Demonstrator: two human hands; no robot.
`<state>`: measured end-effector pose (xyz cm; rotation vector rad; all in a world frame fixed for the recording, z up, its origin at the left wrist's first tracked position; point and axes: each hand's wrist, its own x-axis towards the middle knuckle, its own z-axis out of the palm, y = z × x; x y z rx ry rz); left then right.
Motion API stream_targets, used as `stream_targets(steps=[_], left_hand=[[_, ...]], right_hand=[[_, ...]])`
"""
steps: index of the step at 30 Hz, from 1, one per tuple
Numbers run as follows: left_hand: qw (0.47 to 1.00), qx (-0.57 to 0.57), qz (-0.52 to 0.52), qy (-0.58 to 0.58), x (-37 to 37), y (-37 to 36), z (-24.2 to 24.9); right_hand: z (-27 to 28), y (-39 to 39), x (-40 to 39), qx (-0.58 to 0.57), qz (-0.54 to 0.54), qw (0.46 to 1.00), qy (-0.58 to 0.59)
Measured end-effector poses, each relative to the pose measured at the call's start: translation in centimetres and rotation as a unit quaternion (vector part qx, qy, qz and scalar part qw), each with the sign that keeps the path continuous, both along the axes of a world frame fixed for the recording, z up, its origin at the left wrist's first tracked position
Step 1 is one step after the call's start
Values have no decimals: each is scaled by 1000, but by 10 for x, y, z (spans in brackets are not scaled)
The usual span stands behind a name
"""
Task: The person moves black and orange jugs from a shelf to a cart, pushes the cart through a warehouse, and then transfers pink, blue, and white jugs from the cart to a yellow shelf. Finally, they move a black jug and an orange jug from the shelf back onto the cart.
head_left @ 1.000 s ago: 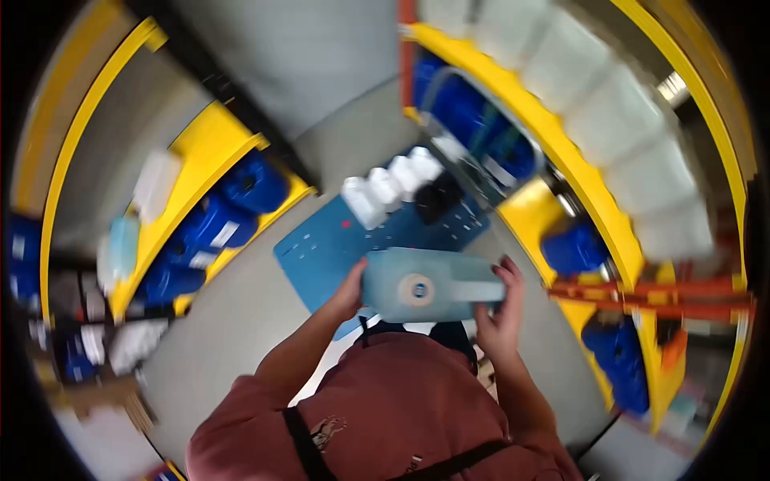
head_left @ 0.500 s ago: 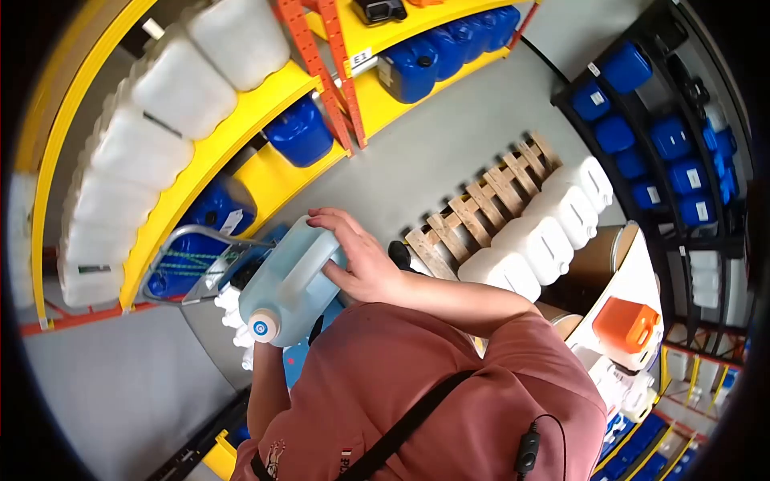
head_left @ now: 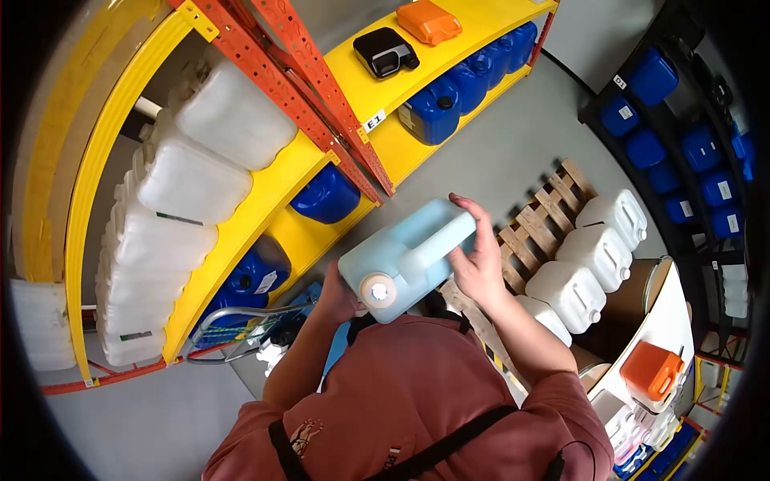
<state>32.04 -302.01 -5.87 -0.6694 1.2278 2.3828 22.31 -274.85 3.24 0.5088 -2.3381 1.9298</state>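
A pale blue plastic jug with a moulded handle is held tilted in front of my chest. Its white screw cap points toward me at the lower left. My right hand grips the far end of the jug, with the thumb near the handle and the fingers over the end. At the cap end, my left hand supports the side; most of its fingers are hidden behind the jug.
Yellow shelving at the left bears large translucent jerrycans and blue canisters. White jerrycans line up beside a wooden pallet. A hand truck stands at the lower left. An orange canister sits on a white table at the right.
The jug has moved right in view and turned, its cap end now nearer my chest's middle. My left hand has come into view beside it. The camera view has shifted.
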Motion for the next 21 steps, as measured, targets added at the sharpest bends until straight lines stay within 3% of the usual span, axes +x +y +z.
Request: stream_targets(steps=[4, 8, 11, 12, 14, 15, 17, 19, 21], left_hand=[[993, 84, -54, -61, -76, -26, -24], [989, 8, -147, 24, -152, -46, -31], [983, -52, -171, 46, -205, -42, -9], [980, -13, -187, 73, -223, -45, -26], [966, -127, -188, 122, -251, -19, 13], [953, -62, -229, 191, -267, -10, 32], [883, -146, -307, 324, -300, 5, 33], [862, -163, -322, 356, -333, 37, 41], [761, -336, -348, 433, -371, 77, 69]], right_hand=[[-4, -16, -50, -19, -45, 998, -33], [-8, -25, -102, -83, -90, 991, -46], [3, -21, -131, -74, -158, 983, -54], [2, -18, -137, -76, -168, 981, -57], [-1, -2, -158, -77, -199, 975, -65], [-3, 8, -169, -70, -215, 972, -66], [-4, 31, -195, -99, -232, 963, -91], [-9, 57, -226, -112, -245, 961, -68], [-9, 89, -263, -122, -260, 956, -66]])
